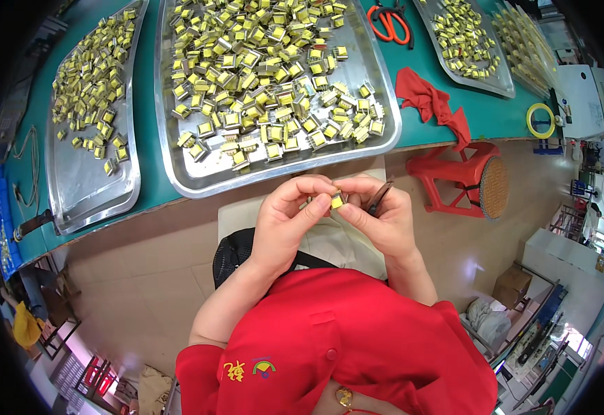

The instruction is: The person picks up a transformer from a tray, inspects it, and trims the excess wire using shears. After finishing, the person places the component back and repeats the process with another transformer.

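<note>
In front of my chest, my left hand point(289, 216) and my right hand point(387, 220) meet around one small transformer point(336, 201) with a yellow-wrapped middle. Thumbs and fingertips of both hands pinch it from either side. A slim dark hand tool point(379, 198), perhaps snips or tweezers, is tucked in my right hand; its full shape is hidden. Just beyond my hands lies a large metal tray point(274, 174) heaped with many similar yellow transformers point(274, 131).
More transformers lie in a left metal tray point(89, 197) and a far-right tray point(499, 84) on the green table point(148, 90). Orange-handled scissors point(388, 26), a red cloth point(430, 100) and a yellow tape roll point(541, 120) rest there too. A red stool point(447, 173) stands at right.
</note>
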The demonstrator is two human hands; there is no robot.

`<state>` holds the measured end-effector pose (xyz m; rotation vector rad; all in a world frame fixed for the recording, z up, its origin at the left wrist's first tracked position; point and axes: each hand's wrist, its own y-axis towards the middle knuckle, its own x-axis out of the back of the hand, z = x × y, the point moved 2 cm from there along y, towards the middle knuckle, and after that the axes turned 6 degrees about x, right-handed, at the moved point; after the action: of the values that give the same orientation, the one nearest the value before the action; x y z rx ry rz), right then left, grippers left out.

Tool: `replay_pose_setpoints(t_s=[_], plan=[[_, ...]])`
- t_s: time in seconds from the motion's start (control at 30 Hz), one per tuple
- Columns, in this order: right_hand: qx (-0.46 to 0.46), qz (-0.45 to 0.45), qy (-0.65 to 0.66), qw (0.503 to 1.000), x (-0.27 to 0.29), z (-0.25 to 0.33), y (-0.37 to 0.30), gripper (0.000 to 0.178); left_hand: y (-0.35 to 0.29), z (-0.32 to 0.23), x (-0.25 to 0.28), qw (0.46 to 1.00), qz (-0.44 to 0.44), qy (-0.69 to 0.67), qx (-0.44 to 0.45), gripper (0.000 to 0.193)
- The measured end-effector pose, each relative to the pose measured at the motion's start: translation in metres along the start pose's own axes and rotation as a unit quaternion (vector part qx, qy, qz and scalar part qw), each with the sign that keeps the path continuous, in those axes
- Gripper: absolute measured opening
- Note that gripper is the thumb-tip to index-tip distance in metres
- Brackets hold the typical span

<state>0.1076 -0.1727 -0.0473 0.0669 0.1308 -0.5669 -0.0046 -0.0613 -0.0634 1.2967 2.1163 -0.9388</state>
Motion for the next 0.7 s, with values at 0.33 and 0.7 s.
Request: replay_pose_setpoints(t_s=[0.33, 0.7], plan=[[-0.058, -0.052, 0.081, 0.994, 0.0, -0.003, -0.001, 0.031, 0.0, 0.002, -0.004, 0.999, -0.014, 0.038, -0.01, 0.031], [0.048, -0.046, -0.115, 0.991, 0.003, 0.007, 0.002, 0.034, 0.002, 0.008, -0.002, 1.0, -0.013, 0.01, 0.019, 0.029]])
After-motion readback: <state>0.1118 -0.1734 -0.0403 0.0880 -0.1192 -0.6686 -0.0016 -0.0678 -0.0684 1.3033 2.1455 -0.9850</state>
